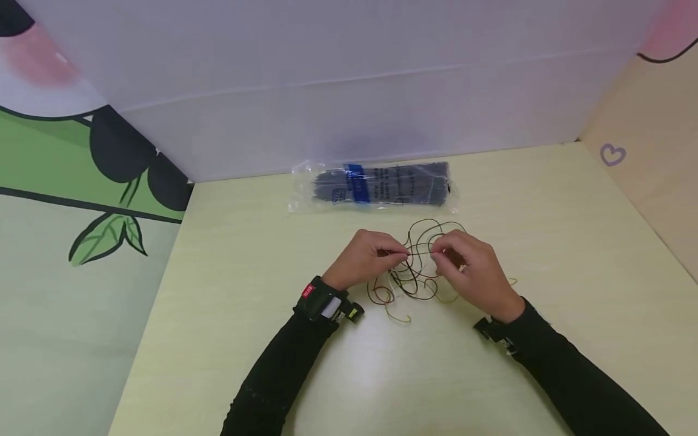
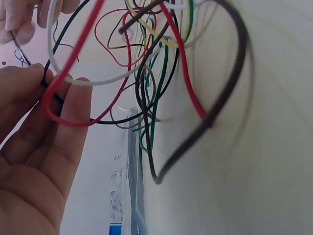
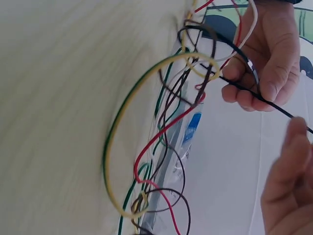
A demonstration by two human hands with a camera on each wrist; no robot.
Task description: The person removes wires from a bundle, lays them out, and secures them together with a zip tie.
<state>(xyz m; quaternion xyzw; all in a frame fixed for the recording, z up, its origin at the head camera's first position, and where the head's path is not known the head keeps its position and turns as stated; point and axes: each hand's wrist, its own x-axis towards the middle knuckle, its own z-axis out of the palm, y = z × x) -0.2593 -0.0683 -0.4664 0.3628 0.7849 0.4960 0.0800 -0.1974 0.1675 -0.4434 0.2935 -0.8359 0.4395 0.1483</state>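
Observation:
A loose tangle of thin coloured wires (image 1: 417, 284) lies on the table under and between both hands. Red, white, black, brown, green and yellow strands loop through it in the wrist views. My left hand (image 1: 366, 257) pinches a black wire (image 3: 279, 109) between thumb and fingers, while a red wire (image 2: 73, 122) and a white one cross in front of those fingers. Just to the right, my right hand (image 1: 474, 269) pinches the same black wire between thumb and forefinger. A short length of it spans the gap between the hands.
A clear plastic bag (image 1: 382, 184) of long grey strips with a blue band lies behind the wires, near the back wall (image 1: 354, 121). The pale table (image 1: 218, 339) meets a printed panel (image 1: 82, 315) at left and a wooden-toned side wall (image 1: 654, 181) at right.

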